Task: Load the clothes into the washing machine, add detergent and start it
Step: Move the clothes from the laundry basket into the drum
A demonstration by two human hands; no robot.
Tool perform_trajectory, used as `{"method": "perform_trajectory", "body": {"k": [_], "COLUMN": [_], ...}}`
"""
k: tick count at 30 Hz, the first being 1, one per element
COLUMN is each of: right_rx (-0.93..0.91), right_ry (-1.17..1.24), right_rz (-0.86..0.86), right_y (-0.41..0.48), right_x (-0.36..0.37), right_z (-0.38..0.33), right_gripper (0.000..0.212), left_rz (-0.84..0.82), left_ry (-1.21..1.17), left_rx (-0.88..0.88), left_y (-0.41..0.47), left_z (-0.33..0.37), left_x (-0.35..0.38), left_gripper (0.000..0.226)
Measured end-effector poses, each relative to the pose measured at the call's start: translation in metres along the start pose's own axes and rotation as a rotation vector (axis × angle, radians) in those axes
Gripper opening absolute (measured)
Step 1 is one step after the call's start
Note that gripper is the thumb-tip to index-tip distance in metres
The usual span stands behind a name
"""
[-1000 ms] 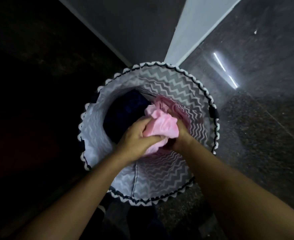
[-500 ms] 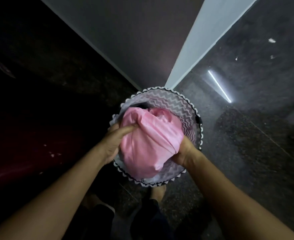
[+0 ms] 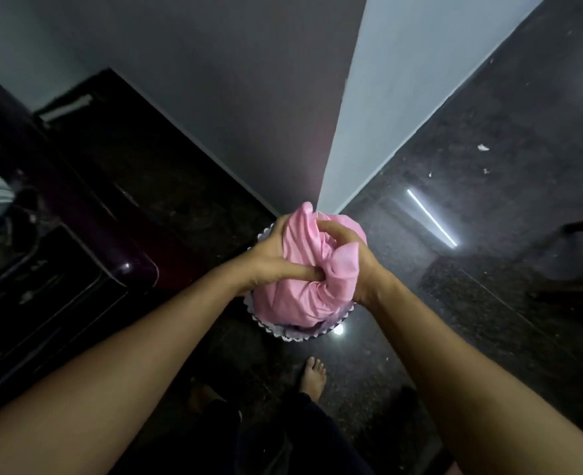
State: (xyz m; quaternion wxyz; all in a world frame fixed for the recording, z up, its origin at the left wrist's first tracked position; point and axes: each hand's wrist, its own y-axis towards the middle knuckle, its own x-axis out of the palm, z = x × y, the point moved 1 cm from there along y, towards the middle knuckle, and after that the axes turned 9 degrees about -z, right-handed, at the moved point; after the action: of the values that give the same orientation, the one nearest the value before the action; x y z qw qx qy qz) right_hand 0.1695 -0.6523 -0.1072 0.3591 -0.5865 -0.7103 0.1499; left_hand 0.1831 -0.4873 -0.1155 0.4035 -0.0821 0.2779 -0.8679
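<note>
Pink garment (image 3: 293, 293) bunched between left hand (image 3: 269, 255) and right hand (image 3: 352, 255).

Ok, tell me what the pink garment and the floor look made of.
The pink garment looks like soft thin cloth, slightly satiny; it bunches and creases where the left hand and right hand grip it. The floor looks like polished dark speckled stone, probably granite; it shows a strip-light reflection.

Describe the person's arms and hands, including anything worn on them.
The left forearm and right forearm are bare to the frame edge, with no sleeves in view. The left hand and right hand wear no gloves. No ring, watch or bracelet shows on their visible sides.
</note>
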Motion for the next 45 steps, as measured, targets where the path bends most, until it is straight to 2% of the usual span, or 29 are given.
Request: {"method": "perform_trajectory", "body": {"k": [2,3,5,8,11,12,15,16,17,19,20,23,24,26,28,32,36,40,42,45], "right_rx": [-0.013,-0.028,-0.113,-0.265,-0.416,-0.417,-0.324,-0.309,-0.302,-0.345,-0.387,-0.553,-0.580,-0.607,-0.601,-0.638,-0.637,-0.699,-0.724,-0.733], "right_ry": [-0.057,-0.099,-0.192,-0.188,-0.373,-0.527,-0.984,-1.069,-1.136,-1.202,-1.162,-0.789,-0.625,-0.284,-0.019,0.206,0.264,0.277,0.243,0.145], "right_rz": [-0.038,-0.067,-0.118,-0.144,0.040,0.080,0.099,0.087,0.082,0.084,0.090,0.131,0.150,0.125,0.078,0.018,-0.089,-0.214,-0.314,-0.366], "right_y": [-0.019,-0.031,-0.056,-0.092,-0.109,-0.108,-0.103,-0.099,-0.092,-0.082,-0.082,-0.094,-0.099,-0.102,-0.106,-0.124,-0.149,-0.171,-0.180,-0.186], "right_x": [0.007,0.013,0.015,0.009,-0.020,-0.033,-0.056,-0.055,-0.053,-0.038,-0.025,0.016,0.028,0.038,0.041,0.048,0.081,0.119,0.146,0.194], "right_z": [-0.026,-0.038,-0.059,-0.086,-0.096,-0.095,-0.090,-0.090,-0.089,-0.089,-0.092,-0.111,-0.122,-0.142,-0.163,-0.205,-0.232,-0.248,-0.253,-0.257], "right_gripper": [0.047,0.050,0.043,0.042,0.020,0.030,0.100,0.117,0.125,0.118,0.105,0.037,0.029,0.037,0.037,0.036,0.037,0.042,0.046,0.047], "left_rz": [0.131,0.189,0.249,0.280,0.292,0.297,0.301,0.298,0.296,0.285,0.286,0.319,0.339,0.393,0.451,0.482,0.460,0.423,0.404,0.431], "left_ry": [0.033,0.026,0.017,0.097,0.126,0.106,0.074,0.061,0.040,-0.016,-0.042,-0.127,-0.158,-0.224,-0.284,-0.292,-0.352,-0.403,-0.390,-0.421], "left_rx": [0.025,0.047,0.109,0.211,0.341,0.382,0.485,0.517,0.553,0.626,0.658,0.727,0.743,0.781,0.807,0.729,0.649,0.641,0.644,0.665], "left_y": [-0.016,-0.023,-0.038,-0.063,-0.092,-0.103,-0.133,-0.143,-0.151,-0.166,-0.173,-0.191,-0.196,-0.208,-0.220,-0.230,-0.227,-0.230,-0.244,-0.272], "left_z": [0.025,0.035,0.058,0.099,0.145,0.161,0.204,0.216,0.228,0.250,0.259,0.281,0.284,0.285,0.279,0.244,0.203,0.193,0.189,0.179], "left_x": [-0.001,-0.001,-0.002,-0.007,-0.018,-0.022,-0.033,-0.034,-0.035,-0.032,-0.029,-0.023,-0.025,-0.036,-0.056,-0.095,-0.111,-0.117,-0.125,-0.141], "left_gripper": [0.106,0.100,0.091,0.072,0.066,0.069,0.076,0.078,0.078,0.076,0.075,0.060,0.053,0.042,0.040,0.068,0.062,0.058,0.063,0.085]}}
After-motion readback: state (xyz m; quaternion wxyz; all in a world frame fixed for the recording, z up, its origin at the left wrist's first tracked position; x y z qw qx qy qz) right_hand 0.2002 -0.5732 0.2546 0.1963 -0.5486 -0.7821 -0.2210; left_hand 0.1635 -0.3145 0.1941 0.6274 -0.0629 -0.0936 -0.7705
